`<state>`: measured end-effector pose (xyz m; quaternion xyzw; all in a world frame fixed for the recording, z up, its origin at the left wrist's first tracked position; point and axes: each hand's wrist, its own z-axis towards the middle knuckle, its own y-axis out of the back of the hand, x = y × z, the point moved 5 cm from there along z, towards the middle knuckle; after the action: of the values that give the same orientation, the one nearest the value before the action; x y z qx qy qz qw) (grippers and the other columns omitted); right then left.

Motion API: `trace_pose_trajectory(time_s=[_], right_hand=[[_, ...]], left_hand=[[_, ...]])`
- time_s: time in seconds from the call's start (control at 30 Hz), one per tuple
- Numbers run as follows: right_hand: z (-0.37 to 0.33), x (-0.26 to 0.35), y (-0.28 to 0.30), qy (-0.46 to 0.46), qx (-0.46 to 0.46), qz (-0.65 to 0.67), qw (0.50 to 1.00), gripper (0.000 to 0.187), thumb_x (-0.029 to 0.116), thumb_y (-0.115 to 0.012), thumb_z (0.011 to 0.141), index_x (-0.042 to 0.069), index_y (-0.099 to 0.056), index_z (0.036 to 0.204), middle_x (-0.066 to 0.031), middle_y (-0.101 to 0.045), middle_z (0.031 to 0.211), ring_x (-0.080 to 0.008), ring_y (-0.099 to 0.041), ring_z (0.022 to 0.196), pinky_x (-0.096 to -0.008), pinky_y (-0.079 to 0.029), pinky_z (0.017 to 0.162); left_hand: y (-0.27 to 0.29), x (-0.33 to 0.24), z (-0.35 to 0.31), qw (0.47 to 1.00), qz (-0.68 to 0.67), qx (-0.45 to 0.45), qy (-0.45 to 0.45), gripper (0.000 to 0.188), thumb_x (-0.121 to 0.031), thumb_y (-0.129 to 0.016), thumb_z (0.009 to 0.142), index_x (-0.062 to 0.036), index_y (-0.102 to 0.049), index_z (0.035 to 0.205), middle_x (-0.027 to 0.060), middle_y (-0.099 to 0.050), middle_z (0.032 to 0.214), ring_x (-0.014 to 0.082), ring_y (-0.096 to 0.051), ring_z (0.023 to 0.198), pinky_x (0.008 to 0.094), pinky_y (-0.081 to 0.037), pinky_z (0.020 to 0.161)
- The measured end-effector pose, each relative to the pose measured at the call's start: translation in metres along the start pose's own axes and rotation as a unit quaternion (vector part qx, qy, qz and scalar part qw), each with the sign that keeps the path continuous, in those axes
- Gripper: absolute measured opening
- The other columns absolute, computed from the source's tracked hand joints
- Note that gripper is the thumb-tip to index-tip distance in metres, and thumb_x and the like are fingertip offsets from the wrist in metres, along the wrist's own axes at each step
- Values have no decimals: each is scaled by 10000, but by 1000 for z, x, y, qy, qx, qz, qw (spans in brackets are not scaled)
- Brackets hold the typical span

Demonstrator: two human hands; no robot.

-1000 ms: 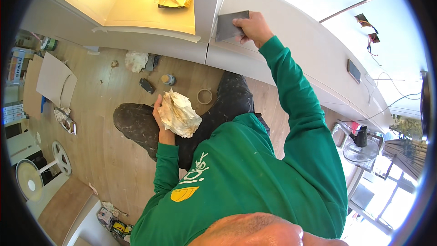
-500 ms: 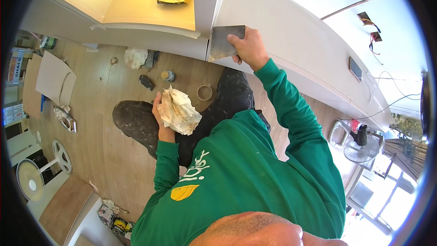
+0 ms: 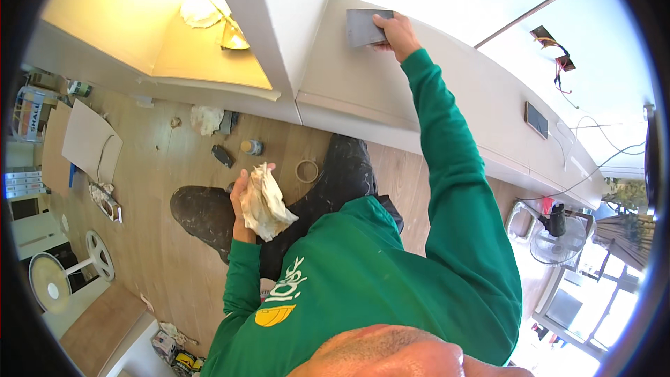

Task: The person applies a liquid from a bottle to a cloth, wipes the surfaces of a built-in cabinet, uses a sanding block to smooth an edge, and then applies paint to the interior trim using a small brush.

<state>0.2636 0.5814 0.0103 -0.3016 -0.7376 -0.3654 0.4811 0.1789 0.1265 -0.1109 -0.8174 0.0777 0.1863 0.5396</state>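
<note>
Two full grips: left hand [image 3: 242, 204], crumpled cream sheeting [image 3: 266, 208]; right hand [image 3: 398, 33], flat grey blade [image 3: 364, 28], work shifting rearward over beige counter [image 3: 349, 78].

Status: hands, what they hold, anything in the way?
Right hand gripping flat grey rectangle over pale cabinet top. Left hand holding crumpled off-white wad. Phone farther right, same top.
</note>
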Motion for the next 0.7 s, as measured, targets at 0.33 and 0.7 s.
trace_pose_trajectory(time_s=[0.33, 0.7], right_hand=[[74, 5, -38, 38, 27, -12, 999, 367, 205, -625, 910, -33, -539, 1176, -151, -689, 935, -267, -712, 603, -317, -552, 454], [80, 3, -36, 63, 121, -21, 990, 314, 140, -641, 879, -117, -550, 1035, -219, -674, 823, -306, -698, 547, -362, -592, 426]], left_hand=[[-200, -28, 155, 911, 402, 46, -80, 886, -229, -746, 818, 91, -288, 1506, 103, -644, 1157, 170, -628, 1006, 273, -492, 887], [-217, -27, 244, 961, 267, 42, -61, 691, -196, -682, 837, 13, -392, 1429, 45, -610, 938, 124, -601, 812, 266, -508, 705]])
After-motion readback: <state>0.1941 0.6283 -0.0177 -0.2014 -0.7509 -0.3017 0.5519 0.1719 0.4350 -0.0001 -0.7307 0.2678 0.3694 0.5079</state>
